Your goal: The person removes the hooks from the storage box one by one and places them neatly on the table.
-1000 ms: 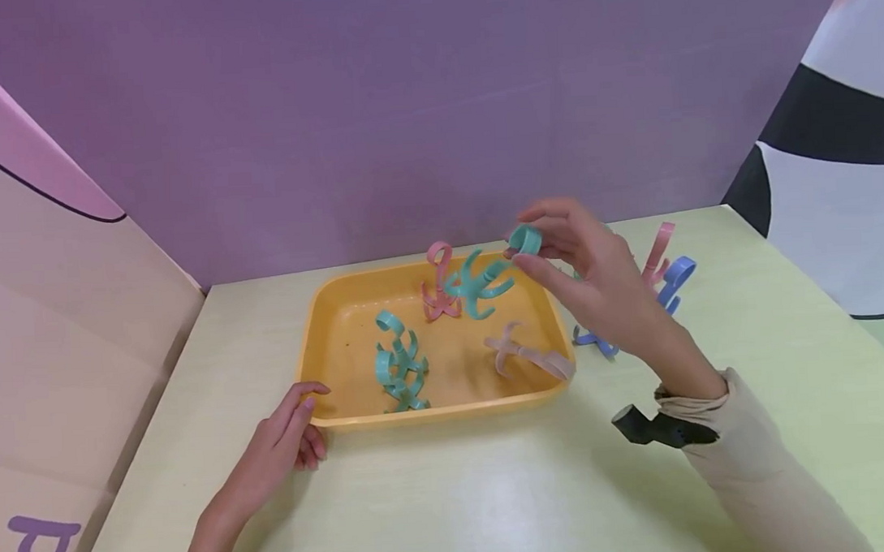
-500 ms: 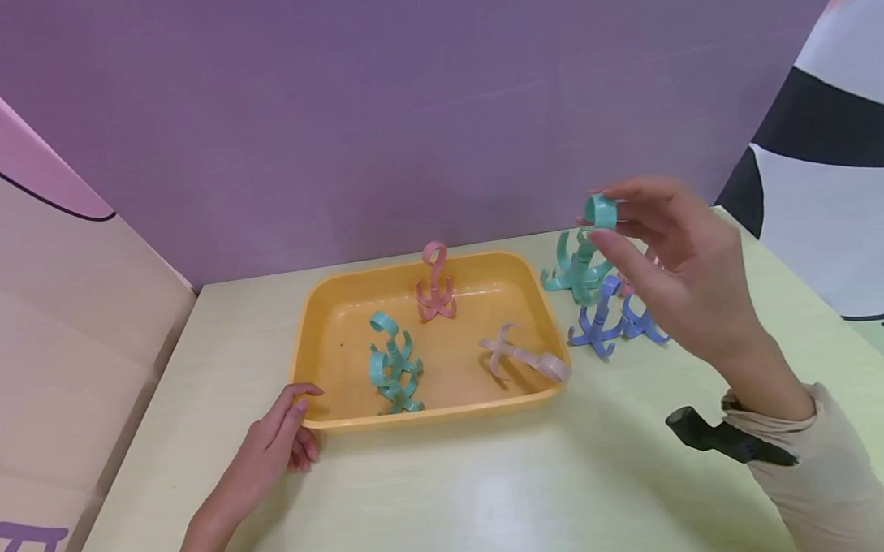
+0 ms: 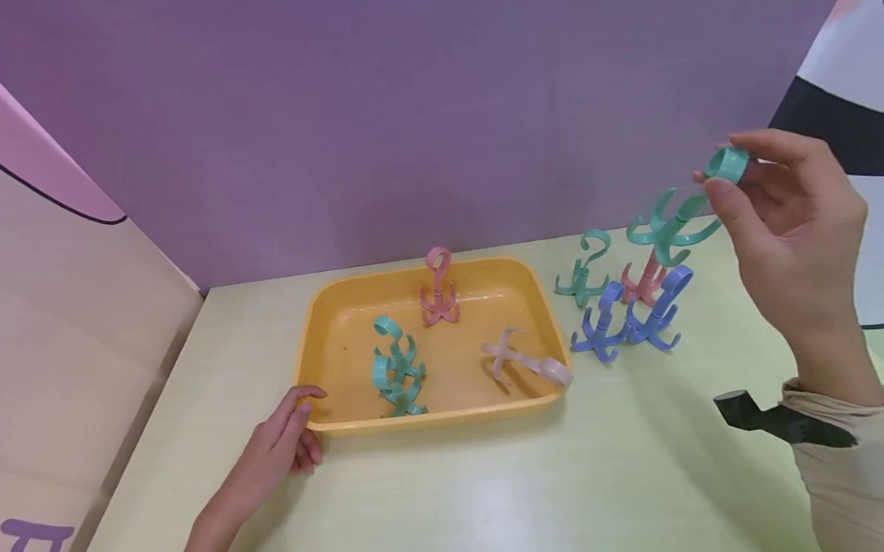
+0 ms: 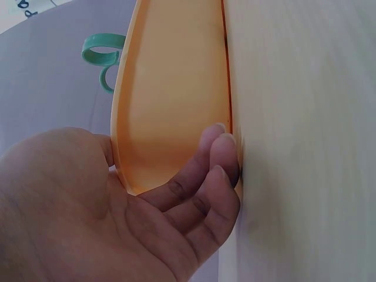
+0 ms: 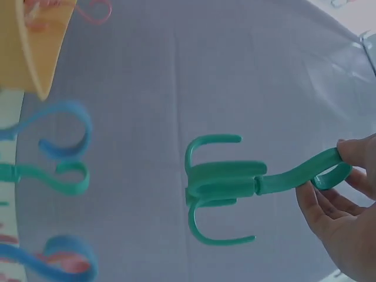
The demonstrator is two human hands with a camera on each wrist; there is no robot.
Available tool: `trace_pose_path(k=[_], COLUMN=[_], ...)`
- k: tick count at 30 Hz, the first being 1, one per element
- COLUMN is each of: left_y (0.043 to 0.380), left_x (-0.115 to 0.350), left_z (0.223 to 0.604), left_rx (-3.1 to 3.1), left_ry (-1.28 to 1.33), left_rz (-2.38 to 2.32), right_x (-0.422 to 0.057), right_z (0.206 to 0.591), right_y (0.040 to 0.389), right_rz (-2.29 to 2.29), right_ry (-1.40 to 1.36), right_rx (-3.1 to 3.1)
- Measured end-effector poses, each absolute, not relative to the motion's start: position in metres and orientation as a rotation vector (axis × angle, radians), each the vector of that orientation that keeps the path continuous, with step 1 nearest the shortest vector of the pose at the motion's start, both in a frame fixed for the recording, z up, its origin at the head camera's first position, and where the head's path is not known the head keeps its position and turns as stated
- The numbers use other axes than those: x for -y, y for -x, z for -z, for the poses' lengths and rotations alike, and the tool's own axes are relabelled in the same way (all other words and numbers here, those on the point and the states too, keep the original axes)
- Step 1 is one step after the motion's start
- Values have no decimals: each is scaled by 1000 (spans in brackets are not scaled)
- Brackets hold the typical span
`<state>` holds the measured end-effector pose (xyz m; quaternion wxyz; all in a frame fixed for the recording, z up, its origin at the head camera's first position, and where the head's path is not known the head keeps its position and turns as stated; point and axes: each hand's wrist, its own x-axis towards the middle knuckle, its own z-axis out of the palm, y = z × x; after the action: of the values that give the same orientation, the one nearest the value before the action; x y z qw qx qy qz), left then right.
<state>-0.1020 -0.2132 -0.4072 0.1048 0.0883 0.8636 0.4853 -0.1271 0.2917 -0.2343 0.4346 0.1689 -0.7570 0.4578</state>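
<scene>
My right hand (image 3: 801, 206) pinches the curled top of a green four-pronged hanging hook (image 3: 672, 231), raised at the right with its prongs pointing down to the left. In the right wrist view, thumb and fingers hold that curl, and the prongs of the green hook (image 5: 226, 179) touch nothing. My left hand (image 3: 275, 436) grips the front left corner of the yellow tray (image 3: 447, 422), fingers curled against its outer wall in the left wrist view. Inside the tray are two green hooks (image 3: 399, 363), a standing pink hook (image 3: 440, 304) and a pale pink hook (image 3: 521, 357) lying tilted.
Right of the tray, a green hook (image 3: 581, 283), two blue hooks (image 3: 599, 335) and a pink hook (image 3: 640, 289) stand grouped on the pale table (image 3: 479, 502). A purple backdrop (image 3: 378, 132) rises behind the table's far edge.
My right hand has carried the green hook from above the tray's right side rightward and up, past the grouped hooks. The left hand and the tray stay in place.
</scene>
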Motion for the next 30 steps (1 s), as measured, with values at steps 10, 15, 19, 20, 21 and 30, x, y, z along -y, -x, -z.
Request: trace_pose_path(k=[10,15,19,20,21,30], left_y=[101,102,103,103,103,102], left_x=[212,213,213,213,213,213], left_z=[410,407,407,407,406,407], left_rx=[-2544,-2562,-2570,-2571,-2572,-2571], left_ry=[-267,-278,-280,-283,-282,-274], left_rz=[-1428,-1416,-1406,-1404,-1402,-1402], right_x=[-328,-351,-365,-368,-371,-392], right_z=[252,274,294,298,301,327], right_y=[149,171,188,190,193,205], right_rz=[-923,-803,-787,-787,-790,-817], right_ry=[-135,14,68,65,59,140], right_rx=[1961,2069,2126,2134,2139,2282])
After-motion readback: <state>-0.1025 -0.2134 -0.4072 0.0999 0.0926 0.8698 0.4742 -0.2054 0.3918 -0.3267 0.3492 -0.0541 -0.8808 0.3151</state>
